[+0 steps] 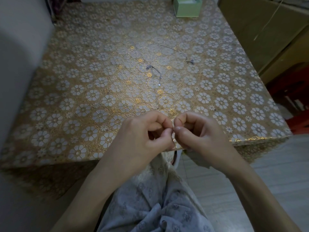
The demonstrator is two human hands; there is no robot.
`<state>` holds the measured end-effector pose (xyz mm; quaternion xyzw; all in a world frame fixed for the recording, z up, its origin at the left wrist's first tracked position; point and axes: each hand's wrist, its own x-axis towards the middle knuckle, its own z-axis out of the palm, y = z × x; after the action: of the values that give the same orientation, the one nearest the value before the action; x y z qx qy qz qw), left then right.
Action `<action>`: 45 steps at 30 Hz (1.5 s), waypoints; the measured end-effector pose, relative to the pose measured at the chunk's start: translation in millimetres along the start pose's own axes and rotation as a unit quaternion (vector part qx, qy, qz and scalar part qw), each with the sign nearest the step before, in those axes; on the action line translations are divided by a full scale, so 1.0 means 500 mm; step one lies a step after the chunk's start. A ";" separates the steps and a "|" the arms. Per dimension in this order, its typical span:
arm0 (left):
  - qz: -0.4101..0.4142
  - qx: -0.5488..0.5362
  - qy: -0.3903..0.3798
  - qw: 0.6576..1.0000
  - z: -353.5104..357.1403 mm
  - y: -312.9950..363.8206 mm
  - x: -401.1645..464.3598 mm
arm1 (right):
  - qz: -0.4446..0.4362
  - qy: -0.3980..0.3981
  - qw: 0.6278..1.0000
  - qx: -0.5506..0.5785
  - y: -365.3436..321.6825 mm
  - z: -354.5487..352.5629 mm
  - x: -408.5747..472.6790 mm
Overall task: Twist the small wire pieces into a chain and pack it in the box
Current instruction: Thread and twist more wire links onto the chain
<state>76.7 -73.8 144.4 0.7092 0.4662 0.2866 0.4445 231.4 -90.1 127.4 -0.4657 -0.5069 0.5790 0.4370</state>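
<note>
My left hand (147,131) and my right hand (195,129) meet fingertip to fingertip over the near edge of the table (70,101). Both have curled fingers and pinch something tiny between thumb and forefinger; the wire itself is too thin to make out there. A thin wire chain piece (156,72) with small beads lies on the table's middle. A second thin wire piece (184,55) lies farther back to the right. An open light green box (186,9) stands at the table's far edge.
The table carries a gold and white flower-patterned cloth. A pale wall or appliance (20,47) stands at the left. Wooden cabinets (267,30) and a dark red item (294,97) are at the right. My lap in grey patterned fabric (155,206) is below the hands.
</note>
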 end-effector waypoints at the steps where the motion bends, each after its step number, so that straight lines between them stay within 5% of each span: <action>1: -0.004 -0.011 -0.002 1.000 0.000 0.001 0.000 | 0.002 0.000 1.000 0.001 0.001 0.000 0.000; 22: -0.070 -0.082 -0.039 0.993 -0.003 -0.006 0.005 | -0.024 -0.012 0.998 -0.051 0.002 -0.011 0.002; 36: 0.037 0.113 0.014 0.993 -0.002 -0.018 0.012 | -0.083 -0.005 0.958 -0.275 0.007 -0.004 0.009; 45: 0.013 0.087 -0.009 0.996 0.009 -0.020 0.009 | -0.020 -0.054 0.981 -0.183 0.011 -0.017 0.006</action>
<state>78.0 -69.6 133.3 0.7539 0.4761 0.2443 0.3812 239.2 -86.2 121.1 -0.4958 -0.6362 0.4921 0.3276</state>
